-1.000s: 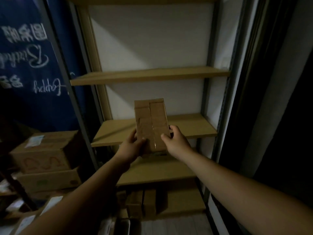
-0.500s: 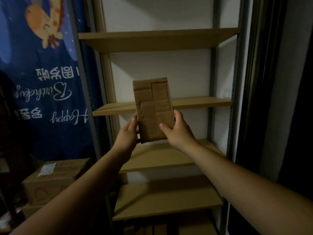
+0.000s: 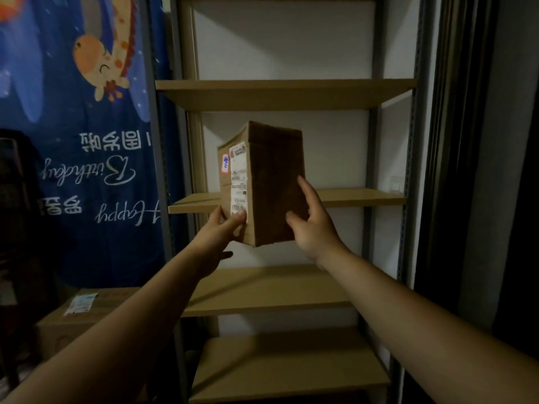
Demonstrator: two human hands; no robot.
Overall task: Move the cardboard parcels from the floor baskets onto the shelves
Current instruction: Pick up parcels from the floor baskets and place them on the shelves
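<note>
Grips the cardboard parcel [image 3: 271, 185] with both hands. Pinches the lower corner at 7 o'clock with the left hand [image 3: 224, 228], thumb on the labelled face, remaining fingers hidden behind the box. Clamps the edge at 4 o'clock with the right hand [image 3: 313, 225], thumb on the dark front face, fingers curled round the far side.

Holds the parcel in the air, upright, long axis running 12 to 6 o'clock, turned so that the shipping label [image 3: 238, 182] faces 9 o'clock. Overlaps the middle shelf [image 3: 364, 196] without resting on it; bottom edge hangs below the board's front lip. Lies straight ahead at 12 o'clock from both wrists, with neither hand clearly nearer the shelf.

Probably calls for a lift and a forward push to clear that lip, with the upper shelf [image 3: 291, 94] at 12 o'clock limiting headroom for an upright box.

Cannot tell the depth between parcel and shelf. Shows no floor baskets. Label text unreadable in the dim light. Second carton [image 3: 113, 301] at 8 o'clock partly hidden behind the left forearm, below the blue banner [image 3: 116, 252].
</note>
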